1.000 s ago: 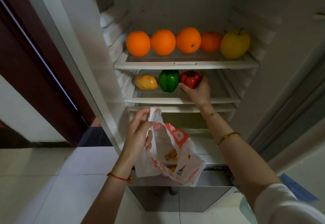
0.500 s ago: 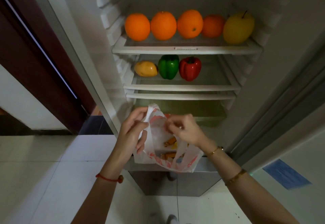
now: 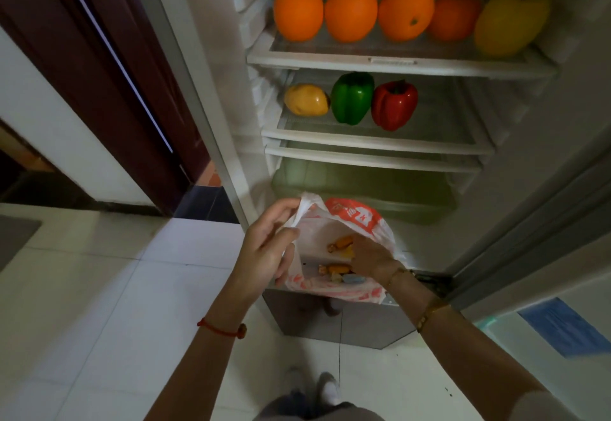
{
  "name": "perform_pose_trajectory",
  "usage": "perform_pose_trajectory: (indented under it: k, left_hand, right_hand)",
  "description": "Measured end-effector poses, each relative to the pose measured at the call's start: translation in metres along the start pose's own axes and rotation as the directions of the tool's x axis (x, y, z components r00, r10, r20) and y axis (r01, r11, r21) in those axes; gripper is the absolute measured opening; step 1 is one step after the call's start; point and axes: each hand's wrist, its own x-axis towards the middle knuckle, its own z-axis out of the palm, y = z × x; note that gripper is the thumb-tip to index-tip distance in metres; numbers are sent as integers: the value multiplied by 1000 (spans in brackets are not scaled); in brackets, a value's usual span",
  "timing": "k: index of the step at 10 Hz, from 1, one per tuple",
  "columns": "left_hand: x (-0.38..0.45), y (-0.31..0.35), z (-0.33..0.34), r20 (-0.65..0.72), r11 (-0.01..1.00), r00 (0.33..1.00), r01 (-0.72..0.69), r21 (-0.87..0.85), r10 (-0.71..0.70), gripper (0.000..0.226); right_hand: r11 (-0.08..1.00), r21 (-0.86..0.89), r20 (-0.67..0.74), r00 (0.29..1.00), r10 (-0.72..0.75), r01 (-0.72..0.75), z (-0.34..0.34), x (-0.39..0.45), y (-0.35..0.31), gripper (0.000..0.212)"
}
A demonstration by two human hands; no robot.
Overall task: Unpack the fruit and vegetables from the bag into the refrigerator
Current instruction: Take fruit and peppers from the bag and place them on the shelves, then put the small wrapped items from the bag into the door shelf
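My left hand [image 3: 269, 248] pinches the rim of a white and orange plastic bag [image 3: 358, 219] held in front of the open refrigerator. My right hand [image 3: 372, 255] reaches down inside the bag among small orange and yellow items [image 3: 337, 268]; its fingertips are hidden, so whether it holds one is unclear. On the middle shelf [image 3: 373, 144] sit a yellow mango [image 3: 305, 100], a green pepper [image 3: 352, 96] and a red pepper [image 3: 393, 105]. The top shelf [image 3: 390, 63] carries several oranges [image 3: 350, 11] and a yellow apple [image 3: 510, 22].
A greenish drawer [image 3: 363, 189] lies under the shelves. The right part of the middle shelf is bare. A dark red door [image 3: 109, 67] stands at left, the refrigerator door edge [image 3: 542, 209] at right. My feet [image 3: 325, 387] are on white floor tiles.
My right hand let go of the red pepper on the middle shelf, came back down and went into the bag. My left hand kept hold of the bag's rim.
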Motion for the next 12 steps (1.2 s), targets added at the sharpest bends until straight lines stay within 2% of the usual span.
perform_pose_trajectory:
  k: [1, 2, 3, 4, 5, 6, 7, 8, 9, 10, 11, 12]
  left_hand:
    - [-3, -4, 5, 1, 999, 1000, 11, 41, -12, 33]
    - [-2, -6, 9, -7, 998, 1000, 31, 45, -30, 36]
    - [1, -4, 13, -12, 997, 999, 35, 70, -34, 36]
    - [7, -4, 16, -33, 994, 999, 38, 102, -35, 35]
    - [12, -2, 20, -40, 992, 999, 38, 122, -34, 37]
    - [15, 4, 24, -42, 988, 999, 32, 150, -26, 37]
    - [17, 5, 27, -53, 988, 998, 42, 148, -34, 37]
    - [19, 6, 31, -50, 988, 998, 53, 146, -46, 37]
    - [18, 13, 37, -38, 985, 999, 28, 168, -22, 36]
    - [16, 18, 42, -7, 985, 1000, -14, 174, 16, 38]
    - [15, 26, 49, 46, 984, 999, -32, 174, 24, 39]
    - [13, 38, 59, 121, 984, 989, -98, 151, 80, 39]
  right_hand:
    - [994, 71, -156, 984, 88, -77, 18, 7, 12, 26]
    - [978, 182, -251, 957, 147, -103, 18, 8, -1, 40]
    - [976, 185, -217, 964, 156, -116, 10, 8, -9, 38]
    - [973, 207, -46, 993, 110, -98, 11, 14, -1, 36]
    - [997, -29, -16, 997, 72, -72, 15, 18, 7, 46]
    - [989, -149, -56, 998, 1, -9, 17, 23, 12, 50]
    - [999, 46, 4, 1000, 25, -25, 19, 25, 16, 35]
    - [972, 231, -21, 998, 58, -51, 20, 29, 25, 36]
    - [973, 228, -49, 998, 41, -29, 15, 27, 22, 37]
    - [925, 369, -96, 987, 133, -89, 6, 15, 18, 43]
    - [863, 500, -139, 976, 166, -75, 0, 2, 20, 48]
    - [724, 689, -173, 960, 218, -40, -5, -16, 24, 31]
